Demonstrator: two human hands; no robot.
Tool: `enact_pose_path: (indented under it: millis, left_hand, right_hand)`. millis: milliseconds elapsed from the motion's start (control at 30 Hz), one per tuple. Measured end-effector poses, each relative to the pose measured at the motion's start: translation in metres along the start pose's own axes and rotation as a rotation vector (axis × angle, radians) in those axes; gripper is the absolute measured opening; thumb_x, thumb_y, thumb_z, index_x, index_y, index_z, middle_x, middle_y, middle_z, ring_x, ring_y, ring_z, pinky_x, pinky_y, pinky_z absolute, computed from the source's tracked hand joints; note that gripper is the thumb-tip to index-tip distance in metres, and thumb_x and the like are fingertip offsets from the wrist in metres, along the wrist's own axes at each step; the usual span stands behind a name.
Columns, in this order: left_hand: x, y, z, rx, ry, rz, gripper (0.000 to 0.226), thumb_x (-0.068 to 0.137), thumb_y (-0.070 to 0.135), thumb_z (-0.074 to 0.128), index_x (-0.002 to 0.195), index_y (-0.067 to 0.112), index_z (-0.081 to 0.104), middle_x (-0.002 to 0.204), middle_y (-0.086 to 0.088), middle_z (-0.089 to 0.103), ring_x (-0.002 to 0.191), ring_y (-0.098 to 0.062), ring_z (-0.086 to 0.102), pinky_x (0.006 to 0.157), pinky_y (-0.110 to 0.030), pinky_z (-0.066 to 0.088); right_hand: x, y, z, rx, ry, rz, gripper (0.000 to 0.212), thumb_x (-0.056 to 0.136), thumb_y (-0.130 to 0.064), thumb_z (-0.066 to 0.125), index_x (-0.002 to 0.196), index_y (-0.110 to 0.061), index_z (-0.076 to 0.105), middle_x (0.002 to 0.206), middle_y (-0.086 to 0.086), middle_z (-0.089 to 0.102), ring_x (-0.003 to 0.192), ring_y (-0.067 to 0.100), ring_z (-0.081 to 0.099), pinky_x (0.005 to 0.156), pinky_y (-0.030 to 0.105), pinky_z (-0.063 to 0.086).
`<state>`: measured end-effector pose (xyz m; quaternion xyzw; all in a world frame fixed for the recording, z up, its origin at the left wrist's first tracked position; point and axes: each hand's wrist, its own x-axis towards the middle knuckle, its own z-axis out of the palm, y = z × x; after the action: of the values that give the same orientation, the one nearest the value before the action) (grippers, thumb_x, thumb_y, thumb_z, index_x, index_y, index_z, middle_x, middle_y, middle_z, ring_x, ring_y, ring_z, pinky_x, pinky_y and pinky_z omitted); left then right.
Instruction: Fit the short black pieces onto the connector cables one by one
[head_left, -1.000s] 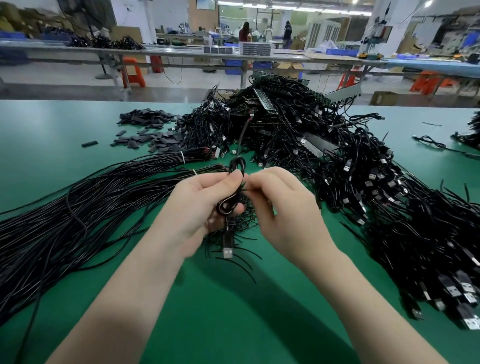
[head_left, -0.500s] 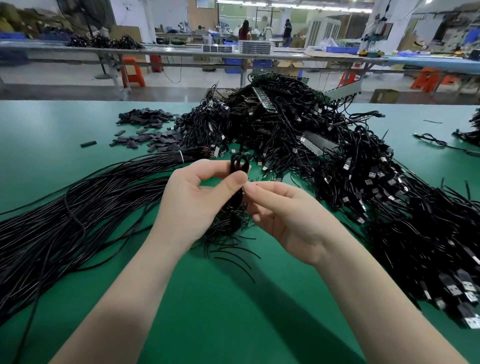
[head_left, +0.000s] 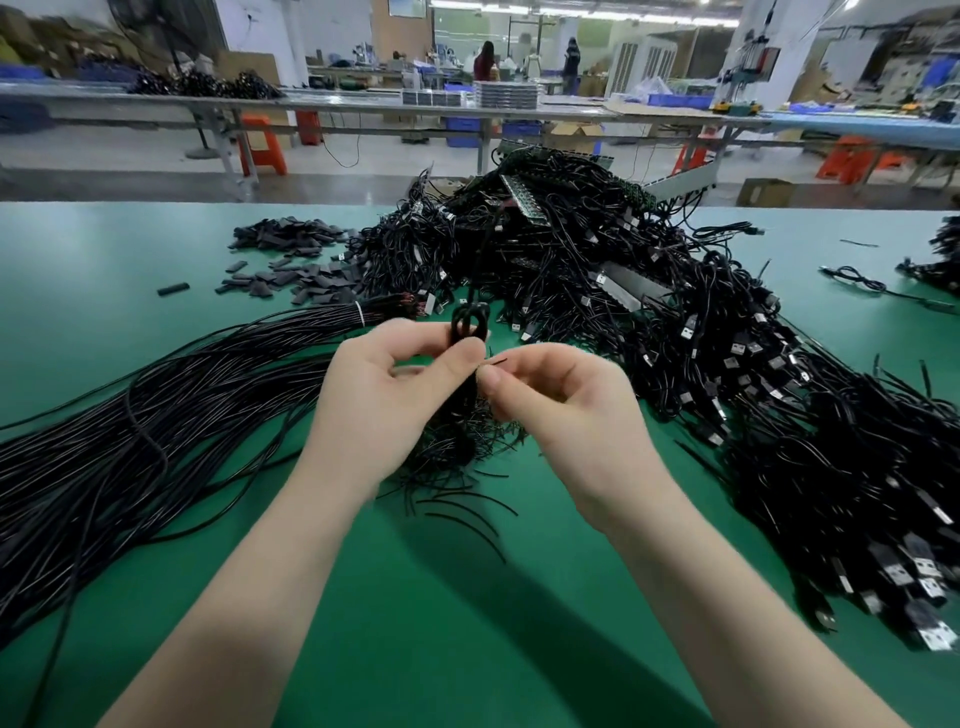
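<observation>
I see the green table (head_left: 467, 649) bare toward its near edge, hemmed by the connector pile (head_left: 675, 322) on the right and long cables (head_left: 130, 415) on the left. My left hand (head_left: 384, 400) pinches a looped cable (head_left: 470, 325); my right hand (head_left: 566, 410) pinches a thin short black piece (head_left: 498, 361) just beside it.

We can read no text, label, brand, number or sign here; anything printed in the workshop behind the table is too small and blurred for us to make out.
</observation>
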<state>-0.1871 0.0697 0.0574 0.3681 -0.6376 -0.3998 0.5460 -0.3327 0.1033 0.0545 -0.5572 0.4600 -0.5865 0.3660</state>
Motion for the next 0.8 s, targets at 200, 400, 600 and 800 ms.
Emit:
enact_pose_path:
  millis: [200,400,600,800]
  left_hand:
    - [0.001,0.001,-0.002,-0.309,-0.152,-0.489,0.026,0.057,0.046,0.084,0.07,0.024,0.077,0.06,0.009,0.058,0.051,-0.005,0.054,0.045,-0.017,0.043]
    - [0.001,0.001,0.001,-0.142,0.036,-0.141,0.019,0.072,0.045,0.078,0.083,0.03,0.079,0.082,-0.002,0.074,0.076,-0.022,0.065,0.07,-0.035,0.05]
    - [-0.001,0.001,0.0,-0.007,0.012,0.039,0.01,0.075,0.032,0.074,0.085,0.034,0.078,0.087,0.008,0.075,0.08,-0.009,0.07,0.074,-0.022,0.055]
    - [-0.001,0.003,0.0,0.045,0.006,0.129,0.009,0.074,0.03,0.077,0.082,0.033,0.078,0.08,0.014,0.066,0.076,-0.006,0.065,0.07,-0.017,0.05]
  right_hand:
    - [0.006,0.014,-0.005,-0.843,0.089,-0.987,0.012,0.082,0.01,0.069,0.088,0.001,0.073,0.083,0.009,0.068,0.075,0.027,0.061,0.076,0.029,0.048]
    - [0.001,-0.003,0.003,0.13,-0.052,0.178,0.017,0.093,-0.024,0.063,0.082,-0.021,0.075,0.072,-0.008,0.07,0.064,0.003,0.06,0.058,0.015,0.047]
    - [0.002,-0.009,-0.004,0.325,-0.141,0.403,0.018,0.064,-0.034,0.075,0.069,-0.017,0.078,0.071,-0.002,0.069,0.06,0.007,0.061,0.055,0.016,0.05]
    - [0.002,-0.01,-0.006,0.419,-0.155,0.401,0.01,0.071,-0.022,0.073,0.072,-0.012,0.075,0.068,-0.002,0.066,0.06,0.007,0.06,0.059,0.016,0.052]
